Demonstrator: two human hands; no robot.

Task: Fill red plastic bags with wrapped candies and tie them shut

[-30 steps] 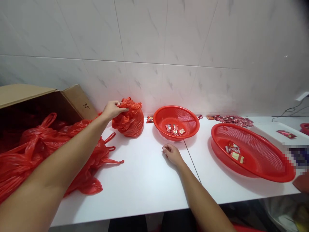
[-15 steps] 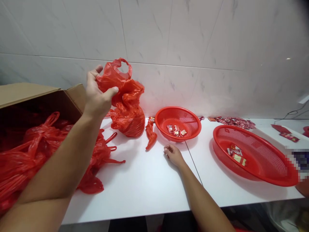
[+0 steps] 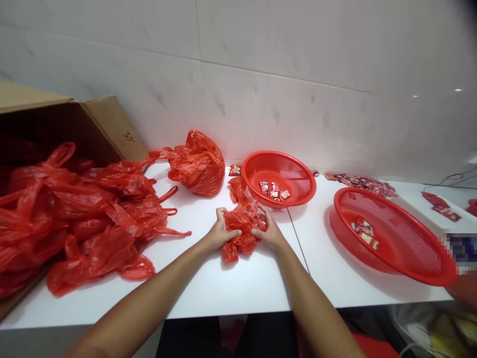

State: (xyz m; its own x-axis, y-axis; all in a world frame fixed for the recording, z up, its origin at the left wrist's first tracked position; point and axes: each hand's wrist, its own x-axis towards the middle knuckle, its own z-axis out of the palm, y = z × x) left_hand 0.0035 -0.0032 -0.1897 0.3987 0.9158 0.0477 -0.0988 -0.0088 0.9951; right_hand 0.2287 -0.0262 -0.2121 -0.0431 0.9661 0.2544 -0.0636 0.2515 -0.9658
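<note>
A crumpled red plastic bag (image 3: 242, 228) is held between both hands, low over the white table (image 3: 246, 293). My left hand (image 3: 220, 231) grips its left side, thumb laid across the front. On the right side my right hand (image 3: 269, 229) is closed on the same bag, thumb pointing inward. Just behind them a small twisted strip of red plastic (image 3: 236, 190) lies on the table. The smaller red basket (image 3: 312, 185) stands behind my right hand, several small wrapped packets (image 3: 275, 191) on its bottom.
Left, a cardboard box (image 3: 115, 124) lies open beside a heap of filled red bags (image 3: 100, 219). A full red bag (image 3: 199, 166) sits against the wall. Right, a larger red basket (image 3: 395, 248) holds several packets; a pile of red packets (image 3: 367, 186) lies behind it.
My left hand has come down and right with the red bag, from above the full bag to the table's middle. My right hand has taken hold of it too.
</note>
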